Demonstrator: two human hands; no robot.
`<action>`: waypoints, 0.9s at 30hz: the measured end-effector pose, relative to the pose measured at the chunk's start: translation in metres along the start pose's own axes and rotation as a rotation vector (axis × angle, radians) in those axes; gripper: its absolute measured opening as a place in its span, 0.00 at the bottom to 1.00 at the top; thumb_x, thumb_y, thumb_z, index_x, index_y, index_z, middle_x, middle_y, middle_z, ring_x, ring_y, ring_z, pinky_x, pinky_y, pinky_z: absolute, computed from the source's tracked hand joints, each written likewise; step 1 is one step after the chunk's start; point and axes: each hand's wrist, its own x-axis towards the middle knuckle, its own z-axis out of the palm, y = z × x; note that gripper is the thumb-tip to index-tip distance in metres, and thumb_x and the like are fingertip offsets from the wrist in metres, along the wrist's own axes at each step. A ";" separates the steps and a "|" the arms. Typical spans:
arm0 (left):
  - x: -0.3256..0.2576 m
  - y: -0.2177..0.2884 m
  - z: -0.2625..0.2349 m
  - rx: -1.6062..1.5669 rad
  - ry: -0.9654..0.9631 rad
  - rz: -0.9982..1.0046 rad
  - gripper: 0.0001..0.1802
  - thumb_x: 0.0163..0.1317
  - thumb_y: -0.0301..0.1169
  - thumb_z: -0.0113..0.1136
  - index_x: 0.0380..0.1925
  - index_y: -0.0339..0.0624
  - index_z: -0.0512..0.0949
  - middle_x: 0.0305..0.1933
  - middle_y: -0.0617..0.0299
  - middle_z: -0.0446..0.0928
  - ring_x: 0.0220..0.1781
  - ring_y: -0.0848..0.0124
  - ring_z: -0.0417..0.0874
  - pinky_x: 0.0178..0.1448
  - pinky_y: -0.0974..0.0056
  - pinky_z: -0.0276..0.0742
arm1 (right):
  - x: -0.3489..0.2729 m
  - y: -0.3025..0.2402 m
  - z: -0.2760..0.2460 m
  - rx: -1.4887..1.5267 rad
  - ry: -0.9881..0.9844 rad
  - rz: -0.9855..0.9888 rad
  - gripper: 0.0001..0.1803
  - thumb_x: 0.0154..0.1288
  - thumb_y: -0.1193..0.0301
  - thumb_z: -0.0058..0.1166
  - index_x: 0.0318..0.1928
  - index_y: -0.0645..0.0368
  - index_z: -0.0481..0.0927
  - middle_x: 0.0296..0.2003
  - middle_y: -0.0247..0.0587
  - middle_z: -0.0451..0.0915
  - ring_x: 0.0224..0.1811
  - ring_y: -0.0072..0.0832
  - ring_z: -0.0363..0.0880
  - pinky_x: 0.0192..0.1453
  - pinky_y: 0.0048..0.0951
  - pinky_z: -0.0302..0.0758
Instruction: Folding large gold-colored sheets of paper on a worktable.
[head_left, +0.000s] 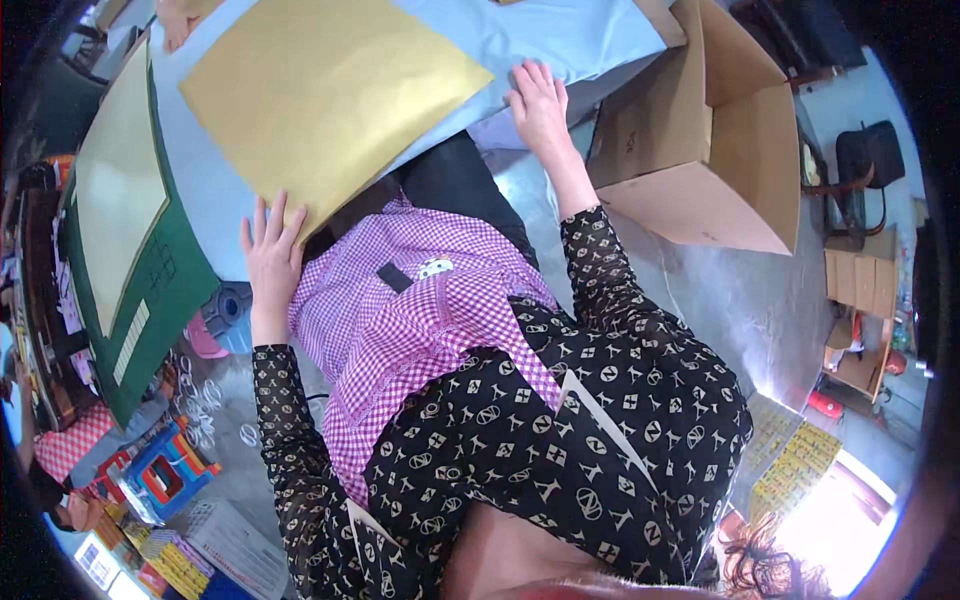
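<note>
A large gold sheet (330, 100) lies flat on a table covered with light blue cloth (215, 215). My left hand (272, 250) rests at the sheet's near corner, its fingers spread and the fingertips at the sheet's edge. On the blue cloth, to the right of the sheet's right corner, my right hand (540, 108) lies with fingers stretched out, apart from the sheet. Neither hand grips anything.
An open cardboard box (650, 140) stands right of the table. At the left, a green board (185, 265) bears a pale sheet (115, 190). Another person's hand (177, 25) is at the far left table edge. A coloured plastic stool (170, 470) sits lower left.
</note>
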 end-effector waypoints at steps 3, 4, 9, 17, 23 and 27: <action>0.000 -0.003 0.002 -0.067 0.023 -0.026 0.26 0.55 0.27 0.55 0.57 0.56 0.74 0.69 0.61 0.62 0.73 0.53 0.55 0.72 0.46 0.46 | 0.000 -0.002 -0.006 0.037 -0.011 0.018 0.24 0.62 0.64 0.50 0.59 0.55 0.70 0.63 0.45 0.66 0.70 0.43 0.55 0.71 0.52 0.48; 0.000 -0.003 0.002 -0.079 0.036 -0.025 0.23 0.59 0.27 0.54 0.56 0.55 0.74 0.68 0.60 0.63 0.73 0.53 0.56 0.72 0.46 0.47 | -0.001 -0.003 -0.006 0.052 -0.022 0.018 0.23 0.62 0.65 0.51 0.58 0.55 0.71 0.63 0.44 0.67 0.70 0.43 0.56 0.71 0.52 0.48; -0.001 -0.011 0.004 -0.277 0.079 -0.068 0.21 0.62 0.25 0.50 0.56 0.49 0.74 0.67 0.57 0.66 0.73 0.53 0.56 0.72 0.50 0.48 | 0.003 -0.017 -0.012 0.100 0.059 0.024 0.23 0.60 0.69 0.53 0.57 0.57 0.73 0.61 0.47 0.69 0.66 0.42 0.63 0.69 0.45 0.56; 0.003 -0.011 -0.012 -0.888 0.172 -0.387 0.17 0.69 0.27 0.42 0.53 0.34 0.73 0.61 0.57 0.72 0.68 0.61 0.65 0.67 0.61 0.61 | 0.033 -0.047 -0.009 0.695 0.085 0.054 0.29 0.59 0.71 0.55 0.62 0.56 0.68 0.59 0.51 0.71 0.61 0.38 0.72 0.63 0.32 0.68; -0.007 -0.019 -0.033 -0.907 0.096 -0.811 0.22 0.70 0.40 0.45 0.43 0.27 0.77 0.42 0.55 0.78 0.45 0.72 0.75 0.50 0.66 0.69 | 0.078 -0.078 -0.021 0.910 -0.058 0.083 0.29 0.59 0.69 0.56 0.62 0.53 0.69 0.56 0.45 0.74 0.60 0.33 0.72 0.63 0.33 0.67; -0.013 -0.028 -0.025 -1.248 0.276 -0.619 0.23 0.71 0.40 0.45 0.52 0.28 0.72 0.51 0.52 0.76 0.54 0.67 0.75 0.61 0.59 0.69 | 0.092 -0.090 -0.029 1.107 -0.288 0.142 0.23 0.61 0.72 0.54 0.58 0.55 0.74 0.47 0.37 0.80 0.51 0.23 0.75 0.57 0.28 0.71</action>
